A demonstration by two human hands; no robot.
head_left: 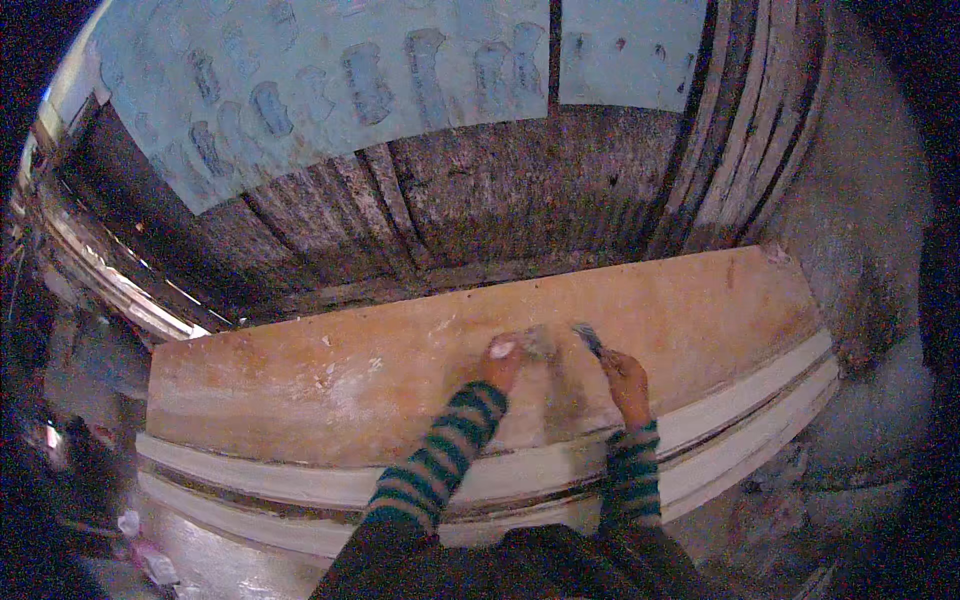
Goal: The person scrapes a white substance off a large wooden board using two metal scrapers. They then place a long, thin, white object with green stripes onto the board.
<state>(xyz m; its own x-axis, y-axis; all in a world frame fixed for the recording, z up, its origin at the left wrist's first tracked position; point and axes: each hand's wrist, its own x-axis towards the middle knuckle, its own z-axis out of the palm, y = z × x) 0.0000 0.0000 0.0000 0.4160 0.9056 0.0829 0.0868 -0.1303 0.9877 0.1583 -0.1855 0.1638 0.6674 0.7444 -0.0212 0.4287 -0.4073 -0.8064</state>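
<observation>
My right hand [627, 382] is closed round the handle of a small putty knife [588, 338], its grey blade pointing up and to the left over the board. To the left of it, my left hand [500, 365] is closed, with a pale lump showing at its fingers. A blurred greyish flat piece [538, 343] sticks out beside those fingers; its kind is too smeared to tell. Both hands are over a long orange-brown wooden board [420, 330] with whitish smears [345, 378] on its left part.
White grooved strips [270, 482] run along the board's near edge, close to my body. Behind the board stands a rough dark plank wall [530, 190], with a pale blue patched panel [330, 95] above. Upright wooden posts [745, 120] stand at the back right.
</observation>
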